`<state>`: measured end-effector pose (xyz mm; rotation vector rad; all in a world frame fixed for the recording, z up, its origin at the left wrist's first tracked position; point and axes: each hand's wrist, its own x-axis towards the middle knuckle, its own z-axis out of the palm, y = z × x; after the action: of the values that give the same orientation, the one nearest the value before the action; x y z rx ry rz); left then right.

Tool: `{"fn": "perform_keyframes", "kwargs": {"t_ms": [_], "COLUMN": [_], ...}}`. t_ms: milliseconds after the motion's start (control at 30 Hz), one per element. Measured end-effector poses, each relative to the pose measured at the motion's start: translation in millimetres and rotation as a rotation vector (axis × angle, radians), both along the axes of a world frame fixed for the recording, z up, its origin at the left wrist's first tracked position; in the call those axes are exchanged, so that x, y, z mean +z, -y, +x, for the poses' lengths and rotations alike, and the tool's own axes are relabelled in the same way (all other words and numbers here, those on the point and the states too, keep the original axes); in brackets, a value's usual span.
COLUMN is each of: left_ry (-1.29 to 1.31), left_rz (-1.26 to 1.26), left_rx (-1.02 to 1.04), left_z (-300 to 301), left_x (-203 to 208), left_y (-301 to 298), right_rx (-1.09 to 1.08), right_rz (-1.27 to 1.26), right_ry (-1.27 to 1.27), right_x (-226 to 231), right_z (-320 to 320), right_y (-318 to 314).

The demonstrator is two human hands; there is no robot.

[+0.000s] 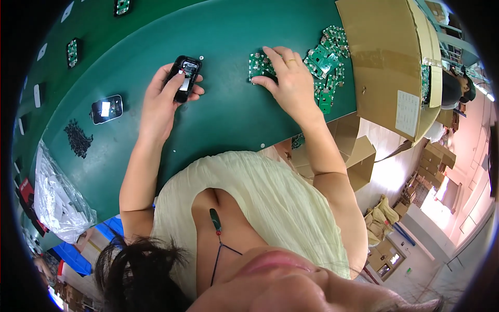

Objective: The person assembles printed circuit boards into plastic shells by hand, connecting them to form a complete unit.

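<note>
Casing [188, 78], one clasped in left grip [164, 89], right grip [291, 75] over circuit boards [254, 67], hold unclear

Left hand [162, 96]: fingers [197, 89] curled in a grip, thumb [174, 84] laid across. Right hand [291, 80]: palm down, fingers arched, thumb spread apart. Left forearm [148, 164] and right forearm [325, 143] extend forward, slanting inward.

Person wears a pale yellow-green top [254, 182], thin crinkled fabric w/ fine creases & rounded neck opening; forearms [141, 171] bare. Dk blue neck cord [215, 265] w/ long dk green pendant [214, 218], sm. red bead [219, 233] at its end. Thin gold-col. ring [291, 61] on R hand [288, 80]. Dk hair [140, 275], loose strands on L side.
</note>
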<state>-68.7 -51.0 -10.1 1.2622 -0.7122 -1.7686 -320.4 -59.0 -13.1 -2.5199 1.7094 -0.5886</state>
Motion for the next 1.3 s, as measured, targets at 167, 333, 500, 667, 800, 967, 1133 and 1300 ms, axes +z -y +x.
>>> {"fn": "perform_keyframes", "kwargs": {"t_ms": [167, 333, 500, 667, 800, 967, 1133, 1300], "left_ry": [-0.024, -0.053, -0.051, 0.018, 0.035, 0.074, 0.031, 0.087], "left_rz": [-0.038, -0.102, -0.149, -0.134, -0.128, -0.149, -0.155, -0.167], "left_rx": [-0.019, -0.015, 0.019, 0.132, 0.182, 0.229, 0.245, 0.222], "left_z": [-1.2, -1.4, -3.8, -3.4, -2.6, -0.4, -3.4, -0.9], "left_x": [-0.9, 0.3, 1.3, -1.2, -4.1, -9.3, -7.6, -11.6], "left_y": [-8.2, -14.3, -18.2, -15.0, -15.0, -16.0, -17.1, -20.2], "right_rx": [0.089, 0.121, 0.133, 0.055, -0.114, 0.061, 0.227, 0.238], "right_rz": [0.145, 0.31, 0.298, 0.221, 0.656, 0.818, 0.931, 0.962], "right_ry": [0.01, 0.038, 0.302, 0.211, 0.764, 1.267, 1.405, 1.395], "right_x": [1.6, 15.1, 22.7, 21.4, 16.0, 35.0, 37.4, 31.8], "right_z": [1.3, 8.2, 26.8, 41.4, 36.6, 55.3, 87.5, 100.0], "right_y": [10.7, 19.7, 22.3, 16.0, 7.6, -16.8, -28.4, -22.2]}}
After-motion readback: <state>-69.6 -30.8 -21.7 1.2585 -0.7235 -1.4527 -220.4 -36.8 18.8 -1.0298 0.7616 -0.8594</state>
